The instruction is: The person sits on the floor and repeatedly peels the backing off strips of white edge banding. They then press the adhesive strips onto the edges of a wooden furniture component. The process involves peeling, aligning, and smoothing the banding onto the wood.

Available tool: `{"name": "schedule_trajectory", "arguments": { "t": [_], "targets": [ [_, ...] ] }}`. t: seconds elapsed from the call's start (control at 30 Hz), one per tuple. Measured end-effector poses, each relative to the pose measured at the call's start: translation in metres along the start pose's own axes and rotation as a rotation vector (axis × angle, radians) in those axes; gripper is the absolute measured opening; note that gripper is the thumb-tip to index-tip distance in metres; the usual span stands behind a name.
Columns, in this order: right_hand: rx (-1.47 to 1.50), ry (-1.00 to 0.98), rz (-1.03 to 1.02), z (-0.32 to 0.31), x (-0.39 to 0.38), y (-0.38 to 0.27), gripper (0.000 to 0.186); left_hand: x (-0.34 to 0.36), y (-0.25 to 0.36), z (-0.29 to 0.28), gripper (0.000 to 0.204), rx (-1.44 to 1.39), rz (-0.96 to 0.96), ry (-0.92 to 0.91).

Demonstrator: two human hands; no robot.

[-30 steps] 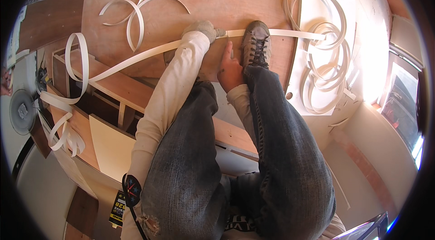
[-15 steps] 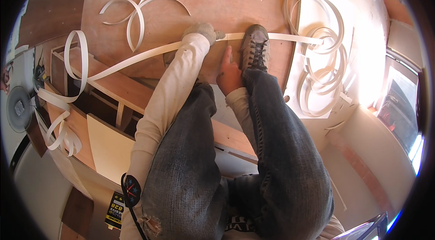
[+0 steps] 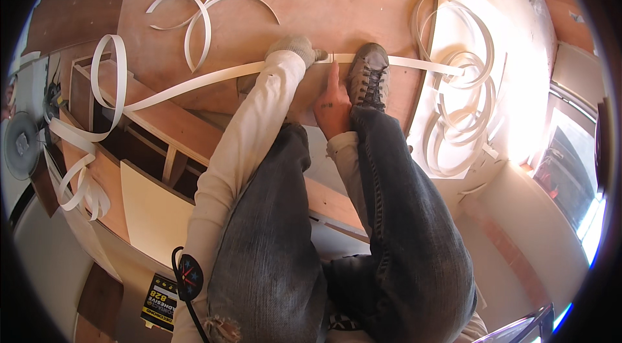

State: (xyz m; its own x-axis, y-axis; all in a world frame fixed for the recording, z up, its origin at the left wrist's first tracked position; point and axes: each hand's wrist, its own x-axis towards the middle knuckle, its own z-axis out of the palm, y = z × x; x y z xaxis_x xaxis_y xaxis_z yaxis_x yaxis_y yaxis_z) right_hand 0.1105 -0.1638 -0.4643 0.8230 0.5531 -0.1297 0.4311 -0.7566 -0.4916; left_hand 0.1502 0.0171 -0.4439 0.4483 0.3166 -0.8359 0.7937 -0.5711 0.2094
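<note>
A long white edge-banding strip runs sideways across a brown wooden board. My left hand, in a grey knitted glove, is closed on the strip and presses it to the board. Bare, my right hand has its index finger stretched to the strip's near edge, its other fingers curled under. A thin dark line stands across the strip at that fingertip; whether it is a blade or a mark I cannot tell. My shoe stands on the strip just right of this hand.
Loose strip coils lie on a white panel at the right. More curled strip rests on the board. At the left is an open wooden frame with compartments. A black-and-yellow box sits at lower left. A person's hand shows top left.
The right fingertip has moved up to the strip's edge, where the thin dark line now shows more clearly. The left hand stays on the strip. The whole view has shifted slightly.
</note>
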Motion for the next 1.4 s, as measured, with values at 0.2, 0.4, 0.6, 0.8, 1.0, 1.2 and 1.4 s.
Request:
{"name": "schedule_trajectory", "arguments": {
  "t": [0.2, 0.4, 0.6, 0.8, 1.0, 1.2, 1.4],
  "targets": [
    [0.007, -0.051, -0.039, -0.0023, -0.0029, -0.0007, 0.079, -0.0071, 0.0003, -0.0016, 0.057, 0.006, -0.017, 0.061],
    [-0.007, -0.033, -0.027, -0.0008, -0.0017, 0.0001, 0.078, -0.0079, -0.0017, -0.0007, 0.062, -0.011, 0.026, 0.061],
    [0.035, 0.014, -0.054, 0.0008, -0.0011, 0.0006, 0.078, -0.0058, -0.0002, -0.0008, 0.057, -0.018, -0.003, 0.047],
    [0.013, -0.01, -0.025, 0.0007, -0.0015, 0.0007, 0.08, -0.0067, -0.0004, -0.0015, 0.058, -0.007, -0.008, 0.049],
    [0.022, -0.063, -0.003, 0.0021, -0.002, 0.0026, 0.082, -0.0051, 0.001, -0.0006, 0.06, -0.003, -0.033, 0.057],
    [0.007, -0.099, 0.035, 0.0024, -0.0014, 0.0007, 0.084, 0.0009, -0.0027, 0.004, 0.062, -0.007, -0.009, 0.065],
    [-0.02, -0.152, 0.052, -0.0032, -0.0029, -0.0048, 0.083, -0.0022, -0.0029, 0.0023, 0.062, -0.025, -0.003, 0.049]
  ]
}}
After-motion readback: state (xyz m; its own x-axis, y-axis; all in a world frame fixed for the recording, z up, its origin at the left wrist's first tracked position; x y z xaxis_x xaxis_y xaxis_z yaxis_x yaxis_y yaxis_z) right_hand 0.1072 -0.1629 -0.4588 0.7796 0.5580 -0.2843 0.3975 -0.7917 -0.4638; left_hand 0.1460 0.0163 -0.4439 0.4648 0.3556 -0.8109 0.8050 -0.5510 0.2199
